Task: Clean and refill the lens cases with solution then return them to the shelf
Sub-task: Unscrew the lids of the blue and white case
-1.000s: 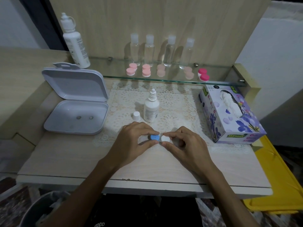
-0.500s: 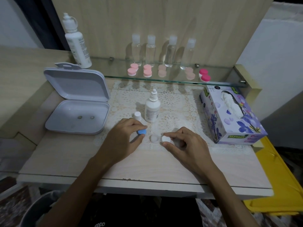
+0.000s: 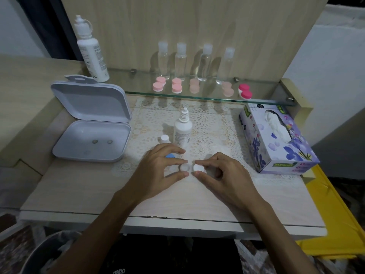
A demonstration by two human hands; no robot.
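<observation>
Wooden back panel and pale desk [image 3: 79, 194] with a lace mat, seen from above.

Glass shelf [image 3: 266, 99], across the upper middle of the frame: four clear bottles at the back, five pink lens cases [image 3: 176, 86] in a row before them, one tall white bottle [image 3: 91, 54] at its left end.

Tissue box [image 3: 276, 139], right of centre, lying at an angle.

White hinged box [image 3: 88, 123], left of centre, lid up, two small round marks on its floor.

Solution bottle [image 3: 183, 131], middle of the mat, uncapped, upright; its small white cap [image 3: 164, 138] stands just to its left.

Left hand [image 3: 156, 173], lower centre: thumb and forefinger curled round the open left well of the lens case [image 3: 189, 168]. A blue cap [image 3: 170, 155] lies under this hand's fingers; whether it is touched cannot be told.

Right hand [image 3: 223, 175], lower centre: thumb and forefinger pinching the white cap on the case's right well.

Lens case: flat on the mat between the two hands, long axis running left to right across the frame, directly below the solution bottle. Both hands touch it; the right hand sits on the well that is capped, so unscrewing that cap is judged the step in hand. The left hand is the nearer to the solution bottle.
</observation>
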